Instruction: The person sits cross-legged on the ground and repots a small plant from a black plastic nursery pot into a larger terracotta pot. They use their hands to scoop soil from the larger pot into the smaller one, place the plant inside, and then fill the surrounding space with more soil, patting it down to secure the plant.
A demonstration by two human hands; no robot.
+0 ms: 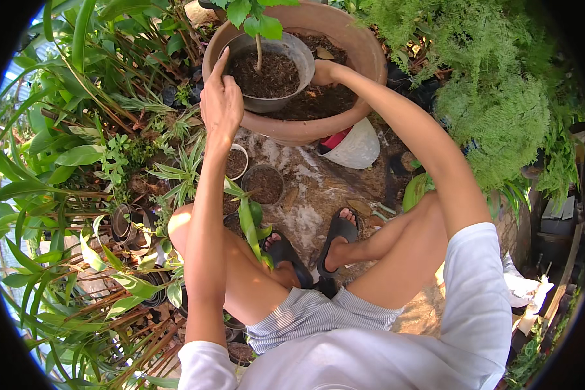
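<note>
A grey plastic plant pot (pixel 306 56) filled with dark soil stands inside a large terracotta-coloured planter (pixel 370 53). A thin-stemmed plant with lobed green leaves (pixel 259 24) grows from the pot's soil. My left hand (pixel 223 102) grips the pot's left rim, its index finger stretched up along the edge. At the pot's right side, my right hand (pixel 325 73) reaches down into the planter near the loose soil (pixel 329 100). Its fingers are hidden behind the pot, so what they hold cannot be seen. A dry leaf (pixel 324 53) lies on the soil just beyond that hand.
Below the planter a whitish rounded container (pixel 356 148) with something red inside leans on the ground. Small soil-filled pots (pixel 263 184) stand near my sandalled feet (pixel 339 239). Dense leafy plants (pixel 78 156) crowd the left; feathery foliage (pixel 492 97) hangs at right.
</note>
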